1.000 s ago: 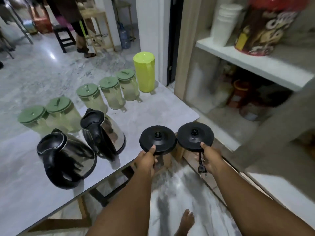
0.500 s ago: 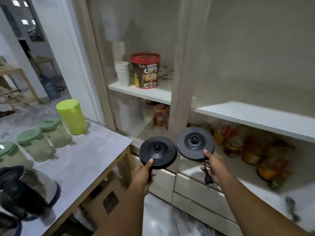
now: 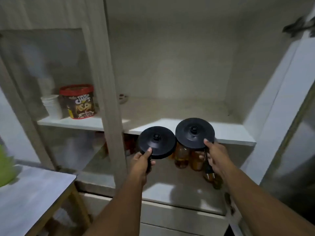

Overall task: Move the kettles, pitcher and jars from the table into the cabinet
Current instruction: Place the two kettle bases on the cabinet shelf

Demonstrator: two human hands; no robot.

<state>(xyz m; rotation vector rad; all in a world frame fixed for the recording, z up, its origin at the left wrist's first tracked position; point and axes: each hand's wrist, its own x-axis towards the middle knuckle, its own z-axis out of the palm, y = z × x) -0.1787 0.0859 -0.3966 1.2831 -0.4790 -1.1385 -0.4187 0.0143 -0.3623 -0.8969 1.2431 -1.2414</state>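
My left hand (image 3: 142, 161) grips a round black kettle base (image 3: 156, 142) by its near edge. A second black kettle base (image 3: 194, 132) is held in my right hand (image 3: 215, 157), slightly higher, its rim over the front lip of the white cabinet shelf (image 3: 235, 133); its cord and plug hang below my palm. Both bases are side by side, almost touching, in front of the open cabinet. The yellow-green pitcher (image 3: 5, 167) shows as a blur at the left edge on the table (image 3: 34, 193). Kettles and jars are out of view.
A wooden cabinet post (image 3: 109, 99) stands left of my hands. On the left shelf sit a Choco Chips tub (image 3: 78, 101) and stacked white cups (image 3: 51, 106). Amber jars (image 3: 182, 155) stand on the lower shelf. A cabinet door (image 3: 289, 116) hangs open at right.
My view swung right and up from the table to the cabinet. Both hands carried the kettle bases up to the middle shelf; the right one now reaches its edge.
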